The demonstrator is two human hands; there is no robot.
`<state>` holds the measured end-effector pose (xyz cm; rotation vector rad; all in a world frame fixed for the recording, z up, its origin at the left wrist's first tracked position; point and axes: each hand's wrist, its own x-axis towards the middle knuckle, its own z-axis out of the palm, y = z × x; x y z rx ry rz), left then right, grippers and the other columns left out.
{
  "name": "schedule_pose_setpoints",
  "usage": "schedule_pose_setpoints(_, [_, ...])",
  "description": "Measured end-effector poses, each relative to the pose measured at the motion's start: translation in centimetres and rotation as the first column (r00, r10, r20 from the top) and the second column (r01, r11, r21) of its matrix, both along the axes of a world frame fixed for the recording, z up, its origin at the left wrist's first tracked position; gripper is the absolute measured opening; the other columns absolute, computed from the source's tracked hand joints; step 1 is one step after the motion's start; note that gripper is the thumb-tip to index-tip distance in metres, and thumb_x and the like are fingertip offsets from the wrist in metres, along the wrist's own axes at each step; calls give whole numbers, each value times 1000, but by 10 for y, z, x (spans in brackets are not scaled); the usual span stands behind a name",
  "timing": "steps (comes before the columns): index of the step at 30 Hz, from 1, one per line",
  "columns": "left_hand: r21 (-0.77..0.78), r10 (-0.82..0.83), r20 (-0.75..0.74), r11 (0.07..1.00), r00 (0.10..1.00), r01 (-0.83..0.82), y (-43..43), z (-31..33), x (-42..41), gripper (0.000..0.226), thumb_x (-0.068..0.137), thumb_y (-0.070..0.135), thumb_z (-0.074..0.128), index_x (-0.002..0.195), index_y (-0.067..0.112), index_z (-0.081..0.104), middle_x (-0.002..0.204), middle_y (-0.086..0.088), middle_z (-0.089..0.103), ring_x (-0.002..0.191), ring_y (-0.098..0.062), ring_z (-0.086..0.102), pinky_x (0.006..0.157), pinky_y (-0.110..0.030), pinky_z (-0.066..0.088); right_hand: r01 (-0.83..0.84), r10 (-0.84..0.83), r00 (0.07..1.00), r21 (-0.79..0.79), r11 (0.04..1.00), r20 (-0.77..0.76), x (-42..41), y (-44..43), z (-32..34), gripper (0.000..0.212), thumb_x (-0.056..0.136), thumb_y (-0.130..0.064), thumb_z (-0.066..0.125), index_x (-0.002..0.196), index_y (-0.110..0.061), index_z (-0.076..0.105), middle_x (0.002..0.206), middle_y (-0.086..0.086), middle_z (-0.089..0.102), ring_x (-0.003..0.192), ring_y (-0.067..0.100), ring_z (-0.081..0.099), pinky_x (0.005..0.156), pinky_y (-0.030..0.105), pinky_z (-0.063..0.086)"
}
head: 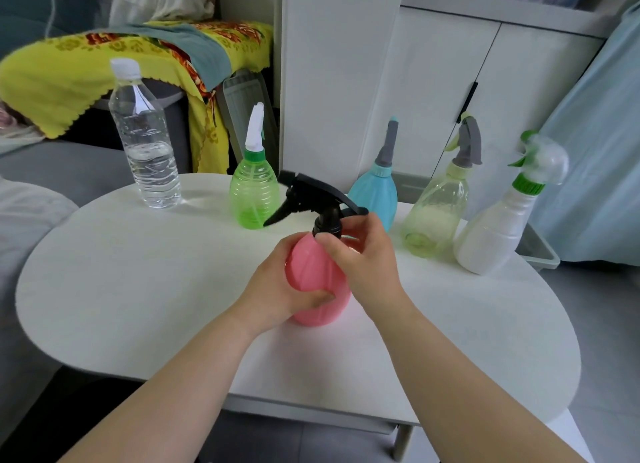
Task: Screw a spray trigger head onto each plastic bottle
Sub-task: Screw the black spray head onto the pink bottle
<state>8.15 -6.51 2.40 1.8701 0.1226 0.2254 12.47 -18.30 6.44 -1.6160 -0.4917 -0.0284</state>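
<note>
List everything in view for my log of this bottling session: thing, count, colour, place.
pink bottle: 1, pink, table centre, held
black trigger head: 1, black, on the pink bottle's neck
green bottle: 1, green, white sprayer, rear centre
blue bottle: 1, blue, grey sprayer, rear
pale green bottle: 1, grey sprayer, rear right
white bottle: 1, white, green collar, far right
water bottle: 1, clear, white cap, rear left
table: 1, white
left hand: grips pink bottle's body
right hand: at trigger collar

A home living room: a grey sofa point(52, 172) draped with a yellow floral cloth point(69, 71), white cupboards point(450, 82), a pale blue curtain point(595, 151) and a low white table point(138, 289).
</note>
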Motion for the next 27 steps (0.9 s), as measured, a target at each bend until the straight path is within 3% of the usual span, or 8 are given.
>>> schedule_pose_setpoints(3, [6, 3, -7, 1000, 1000, -3, 0, 0, -1, 67, 40, 34, 72, 88, 62, 34, 97, 31, 48, 89, 13, 48, 63, -5, 40, -70, 70, 997, 11, 997, -24, -1, 4, -2, 32, 76, -12, 66, 92, -30, 45, 86, -17, 56, 75, -10, 56, 70, 4, 44])
schedule_pose_setpoints(5, [12, 0, -14, 1000, 1000, 0, 0, 0, 0, 67, 39, 37, 72, 88, 61, 34, 97, 31, 48, 89, 12, 48, 61, -4, 41, -135, 136, 990, 20, 991, -43, -2, 3, -3, 26, 81, -10, 60, 98, -27, 49, 91, -15, 58, 81, -11, 56, 77, 10, 45])
schedule_pose_setpoints(8, [9, 4, -11, 1000, 1000, -3, 0, 0, 0, 66, 40, 34, 72, 88, 59, 35, 96, 30, 48, 88, 11, 48, 61, 0, 40, -122, 124, 989, 25, 992, -76, -2, 0, -2, 20, 81, -11, 60, 84, -31, 57, 89, -8, 63, 81, -5, 59, 78, 14, 46])
schedule_pose_setpoints(13, [17, 21, -19, 1000, 1000, -20, -2, -1, 1, 67, 41, 36, 72, 92, 56, 34, 97, 32, 46, 89, 13, 46, 59, -5, 40, 56, -55, 998, 5, 998, -36, 0, 10, -1, 34, 69, -13, 73, 78, -26, 43, 84, -5, 58, 70, -6, 54, 64, 5, 43])
schedule_pose_setpoints(17, [0, 10, -11, 1000, 1000, -10, -1, -1, 1, 67, 41, 35, 73, 92, 57, 35, 98, 33, 47, 88, 16, 47, 61, -4, 40, -112, 117, 988, 54, 992, -96, 0, 6, -3, 34, 78, -8, 61, 106, -21, 46, 102, -3, 57, 91, 2, 55, 81, 10, 44])
schedule_pose_setpoints(20, [-7, 10, -11, 1000, 1000, -10, -2, -1, 1, 68, 40, 33, 72, 90, 58, 34, 98, 31, 46, 90, 13, 47, 62, -4, 40, -203, 203, 976, 14, 979, -74, 2, -2, 0, 24, 83, -8, 55, 93, -29, 56, 93, -11, 61, 82, -10, 57, 78, 7, 45])
schedule_pose_setpoints(24, [-7, 37, -6, 999, 999, -37, -5, -1, 1, 68, 40, 35, 72, 92, 57, 34, 97, 32, 45, 87, 15, 46, 59, -1, 39, 3, -4, 1000, -45, 999, -21, 3, 4, -2, 27, 73, -15, 69, 79, -29, 47, 79, -14, 55, 65, -15, 51, 65, 1, 40])
schedule_pose_setpoints(27, [-19, 69, -4, 997, 998, -69, -9, -2, 1, 76, 39, 36, 71, 105, 46, 34, 98, 29, 46, 91, 5, 49, 64, -8, 38, 101, -102, 995, -67, 993, -10, -1, 15, -5, 32, 72, -21, 70, 88, -22, 43, 78, -19, 50, 70, -12, 50, 63, -3, 35])
